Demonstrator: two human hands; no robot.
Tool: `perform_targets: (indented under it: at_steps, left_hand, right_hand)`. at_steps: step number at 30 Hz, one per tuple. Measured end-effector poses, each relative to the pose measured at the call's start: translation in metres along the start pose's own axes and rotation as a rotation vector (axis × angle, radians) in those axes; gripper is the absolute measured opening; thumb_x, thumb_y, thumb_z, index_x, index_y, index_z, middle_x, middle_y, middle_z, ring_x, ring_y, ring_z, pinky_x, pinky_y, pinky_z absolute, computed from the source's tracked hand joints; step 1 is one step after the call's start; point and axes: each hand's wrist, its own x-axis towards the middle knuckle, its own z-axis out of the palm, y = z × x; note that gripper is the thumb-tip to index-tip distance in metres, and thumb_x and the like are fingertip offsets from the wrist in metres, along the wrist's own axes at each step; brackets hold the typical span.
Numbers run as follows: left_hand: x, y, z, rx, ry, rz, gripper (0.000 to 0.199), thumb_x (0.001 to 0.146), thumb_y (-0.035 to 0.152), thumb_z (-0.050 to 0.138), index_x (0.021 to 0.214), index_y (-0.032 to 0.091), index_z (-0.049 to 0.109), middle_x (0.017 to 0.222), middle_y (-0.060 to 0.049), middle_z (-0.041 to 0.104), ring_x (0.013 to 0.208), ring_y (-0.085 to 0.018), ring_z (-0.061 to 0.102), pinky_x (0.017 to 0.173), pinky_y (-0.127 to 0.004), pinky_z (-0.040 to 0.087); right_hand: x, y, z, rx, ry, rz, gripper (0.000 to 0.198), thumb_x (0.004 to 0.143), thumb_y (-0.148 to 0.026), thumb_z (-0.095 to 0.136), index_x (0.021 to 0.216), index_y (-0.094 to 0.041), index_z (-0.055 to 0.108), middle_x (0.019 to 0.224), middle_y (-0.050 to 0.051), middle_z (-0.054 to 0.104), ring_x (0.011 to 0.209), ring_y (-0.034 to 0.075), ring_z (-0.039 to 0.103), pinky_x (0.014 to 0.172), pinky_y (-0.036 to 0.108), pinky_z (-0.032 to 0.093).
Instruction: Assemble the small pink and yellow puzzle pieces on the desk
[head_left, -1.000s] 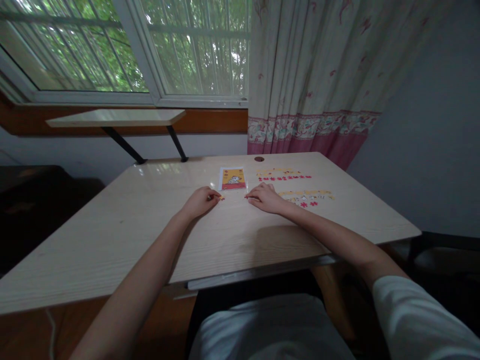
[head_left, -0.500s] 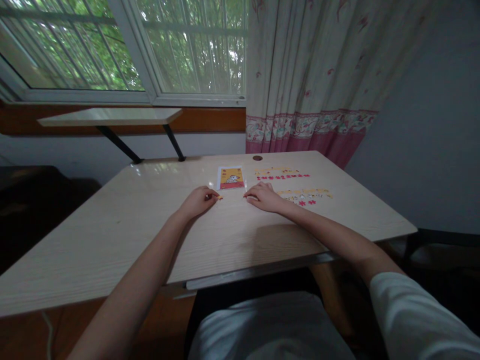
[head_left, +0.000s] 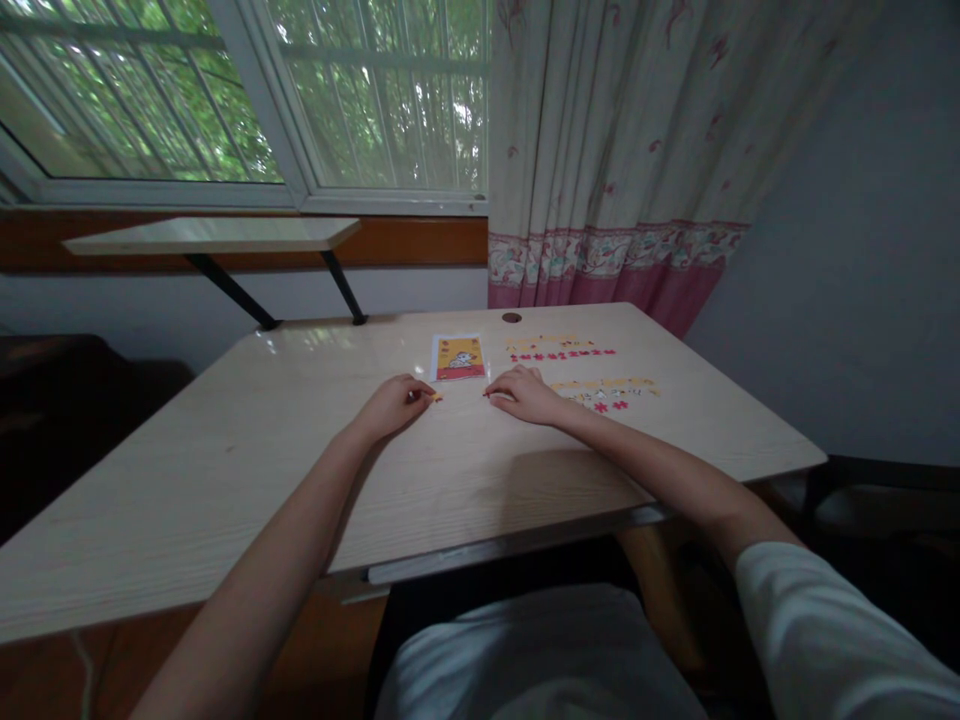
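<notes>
Yellow piece pinched between thumb and finger: the left hand grips just one edge, probably leaving the rest free. Facing it over the desk, the right hand pinches what seems a red piece (tiny from here). Just beyond lies the card, likely placed for easy looking. Rightward run rows of pieces, the right wrist perhaps hiding some.

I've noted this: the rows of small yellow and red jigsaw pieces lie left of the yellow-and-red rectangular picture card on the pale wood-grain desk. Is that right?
Not left: the head view shows the rows of jigsaw pieces lying right of the picture card on the pale wood-grain desk.
</notes>
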Motion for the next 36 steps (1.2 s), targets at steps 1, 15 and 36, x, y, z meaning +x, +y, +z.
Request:
perform_targets:
  at_steps: [1,15,36]
  left_hand:
    - [0.000,0.000,0.000,-0.001,0.002,0.001,0.030,0.081,0.031,0.051,0.093,0.016,0.074,0.075,-0.006,0.063,0.068,-0.017,0.057,0.065,-0.026,0.043]
    - [0.001,-0.002,0.001,-0.025,-0.014,-0.010,0.031,0.080,0.030,0.052,0.095,0.013,0.073,0.077,-0.007,0.062,0.066,-0.016,0.056,0.064,-0.027,0.043]
    - [0.000,-0.005,0.002,-0.046,-0.019,-0.007,0.033,0.081,0.031,0.050,0.098,0.012,0.072,0.079,-0.009,0.063,0.068,-0.018,0.057,0.067,-0.029,0.044]
  right_hand:
    - [0.001,0.001,-0.001,0.003,0.009,-0.001,0.028,0.093,-0.035,0.049,0.109,-0.022,0.068,0.116,0.007,0.067,0.110,0.025,0.052,0.091,0.038,0.030]
    - [0.007,0.048,-0.040,-0.001,0.184,0.206,0.026,0.091,-0.035,0.051,0.102,-0.023,0.072,0.105,0.007,0.071,0.101,0.023,0.058,0.094,0.040,0.035]
    - [0.087,0.127,-0.048,-0.091,-0.134,0.366,0.029,0.081,-0.016,0.060,0.108,-0.017,0.068,0.103,0.007,0.071,0.087,0.015,0.063,0.072,0.021,0.043]
